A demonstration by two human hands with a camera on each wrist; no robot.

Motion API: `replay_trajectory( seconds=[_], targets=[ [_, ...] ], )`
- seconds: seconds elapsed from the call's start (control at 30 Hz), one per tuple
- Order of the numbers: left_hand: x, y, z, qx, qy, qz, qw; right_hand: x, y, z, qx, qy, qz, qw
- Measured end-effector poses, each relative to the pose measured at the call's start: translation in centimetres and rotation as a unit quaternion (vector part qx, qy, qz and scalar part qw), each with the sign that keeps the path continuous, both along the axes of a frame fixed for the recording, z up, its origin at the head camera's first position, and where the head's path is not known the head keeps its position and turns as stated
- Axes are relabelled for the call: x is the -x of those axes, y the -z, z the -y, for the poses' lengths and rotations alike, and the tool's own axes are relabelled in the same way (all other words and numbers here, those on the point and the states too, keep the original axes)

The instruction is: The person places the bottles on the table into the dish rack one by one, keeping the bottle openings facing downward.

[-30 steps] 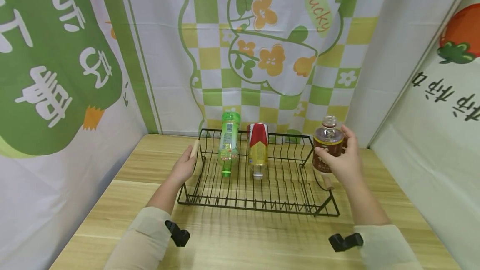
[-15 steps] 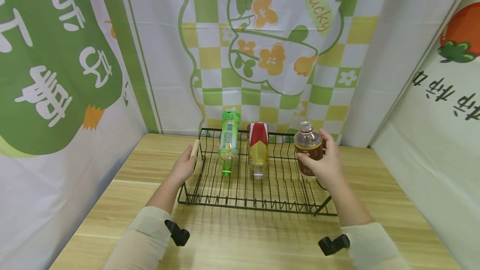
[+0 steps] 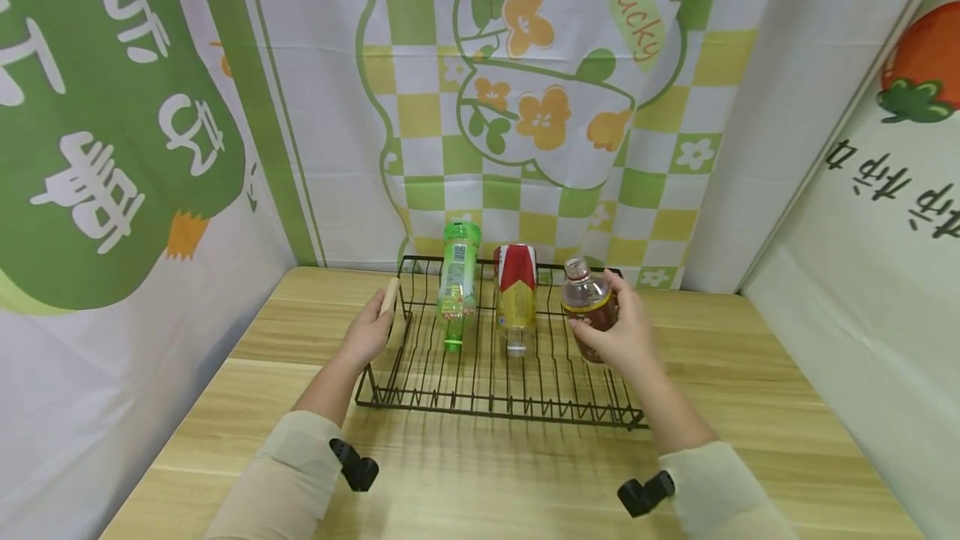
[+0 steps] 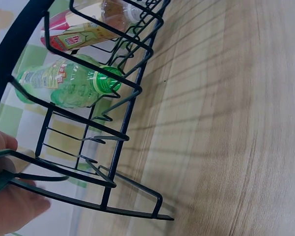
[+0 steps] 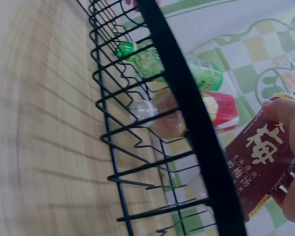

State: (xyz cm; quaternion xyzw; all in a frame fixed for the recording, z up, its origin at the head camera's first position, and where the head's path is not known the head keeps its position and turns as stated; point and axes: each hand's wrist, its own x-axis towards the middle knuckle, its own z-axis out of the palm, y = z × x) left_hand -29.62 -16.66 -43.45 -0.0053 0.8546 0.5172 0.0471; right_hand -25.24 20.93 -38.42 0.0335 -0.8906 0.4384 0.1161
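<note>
My right hand (image 3: pixel 628 333) grips a plastic drink bottle (image 3: pixel 596 319) with a dark red label around its middle. Its clear neck points up and a little left, over the right part of a black wire dish rack (image 3: pixel 491 417). In the right wrist view the bottle's label (image 5: pixel 257 152) with white characters shows beside the dark rail. My left hand (image 3: pixel 367 333) holds the pale wooden handle (image 3: pixel 390 296) at the rack's left end. A green bottle (image 3: pixel 459 282) and a red-and-yellow labelled bottle (image 3: pixel 516 290) lie in the rack, capped necks toward me.
The rack stands on a light wooden table (image 3: pixel 450 490). Behind it hangs a green-and-white checked curtain (image 3: pixel 420 132), with printed cloth also at left and right. A small black device (image 3: pixel 354 465) sits on each sleeve.
My right hand has carried the dark red bottle leftward, from beside the rack's right end to over its right part. The left hand, rack and the two lying bottles stay put.
</note>
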Motion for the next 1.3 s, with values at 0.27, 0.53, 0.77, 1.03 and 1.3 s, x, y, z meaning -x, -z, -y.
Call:
replay_trajectory(
  seconds=[0.27, 0.53, 0.77, 1.03, 1.3],
  targets=[
    [-0.2, -0.7, -0.7, 0.121, -0.02, -0.062, 0.9905, 0.2, 1.0, 0.9, -0.03, -0.017, -0.002, 0.999],
    [-0.7, -2.3, -2.5, 0.134, 0.004, -0.108, 0.9851, 0.1, 1.2, 1.8, -0.062, -0.025, -0.002, 0.998],
    [-1.3, -3.0, -5.4, 0.054, 0.056, -0.111, 0.9907, -0.1, 1.3, 2.7, -0.071, -0.033, -0.017, 0.997],
    [-1.8, -3.2, -9.5, -0.05, 0.12, -0.073, 0.9888, -0.4, 1.6, 3.5, -0.086, -0.046, -0.009, 0.995],
    [-1.7, -3.7, -12.2, -0.105, 0.158, -0.052, 0.9805, -0.6, 1.8, 4.1, -0.106, -0.066, -0.03, 0.992]
  ],
)
